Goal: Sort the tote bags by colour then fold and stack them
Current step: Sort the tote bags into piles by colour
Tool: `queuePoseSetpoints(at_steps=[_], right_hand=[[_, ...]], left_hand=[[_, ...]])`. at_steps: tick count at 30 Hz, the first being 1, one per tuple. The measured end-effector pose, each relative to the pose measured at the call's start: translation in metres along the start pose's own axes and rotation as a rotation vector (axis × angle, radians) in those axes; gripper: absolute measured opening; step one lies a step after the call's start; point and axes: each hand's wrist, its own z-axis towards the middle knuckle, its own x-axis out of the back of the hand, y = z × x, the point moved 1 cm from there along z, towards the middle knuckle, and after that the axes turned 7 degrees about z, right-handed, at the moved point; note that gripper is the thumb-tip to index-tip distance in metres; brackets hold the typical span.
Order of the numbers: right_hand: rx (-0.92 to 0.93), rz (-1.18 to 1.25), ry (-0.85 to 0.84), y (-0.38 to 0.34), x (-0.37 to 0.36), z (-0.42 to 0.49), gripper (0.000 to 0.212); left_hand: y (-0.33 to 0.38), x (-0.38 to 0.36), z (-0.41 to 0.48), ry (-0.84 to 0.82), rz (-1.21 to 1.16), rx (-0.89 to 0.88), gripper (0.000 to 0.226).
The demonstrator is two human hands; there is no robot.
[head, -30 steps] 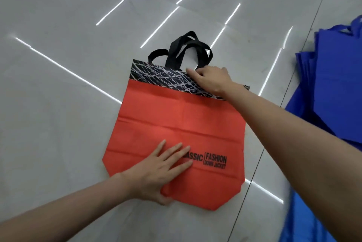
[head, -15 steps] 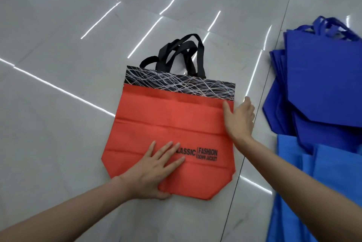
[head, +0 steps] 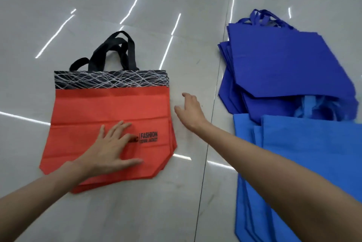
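Note:
A stack of red tote bags (head: 94,112) with a black patterned top band and black handles (head: 113,51) lies flat on the floor at the left. My left hand (head: 111,149) presses flat on the lower part of the top bag, fingers spread beside its printed lettering. My right hand (head: 189,112) hovers over bare floor just right of the red stack, fingers relaxed, holding nothing. A pile of dark blue tote bags (head: 284,69) lies at the right. Light blue tote bags (head: 305,163) lie nearer me, partly under my right forearm.
The floor is glossy grey tile (head: 98,6) with bright light reflections and a dark grout line (head: 215,93) running between the red stack and the blue piles.
My right hand left the red bag's top band, slid down its right edge and now hovers off the bag over the floor. The view has swung right, showing more of the blue piles.

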Motion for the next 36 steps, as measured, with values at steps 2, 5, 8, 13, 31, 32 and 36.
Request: queuePoseSetpoints(at_steps=[2, 5, 8, 13, 31, 32, 36], right_hand=[[0.016, 0.025, 0.057, 0.022, 0.04, -0.013, 0.049], [0.076, -0.046, 0.034, 0.058, 0.099, -0.05, 0.039], [0.113, -0.158, 0.066, 0.103, 0.169, -0.091, 0.036], [-0.214, -0.287, 0.39, 0.211, 0.282, -0.158, 0.05], [-0.753, -0.083, 0.439, 0.328, 0.292, -0.223, 0.067], [-0.752, -0.051, 0.434, 0.329, 0.287, -0.233, 0.068], [-0.875, 0.283, 0.528, 0.331, 0.285, -0.261, 0.075]], left_hand=[[0.035, 0.016, 0.027, 0.141, -0.063, -0.056, 0.093], [0.105, 0.033, 0.074, 0.221, -0.192, -0.149, 0.065], [0.183, 0.037, 0.111, 0.11, -0.48, 0.006, 0.056], [0.298, 0.021, 0.131, 0.007, -0.754, 0.415, 0.081], [0.336, -0.014, 0.141, 0.121, -1.067, 0.524, 0.084], [0.333, -0.014, 0.14, 0.094, -1.125, 0.475, 0.089], [0.335, -0.022, 0.129, -0.047, -1.214, 0.564, 0.077]])
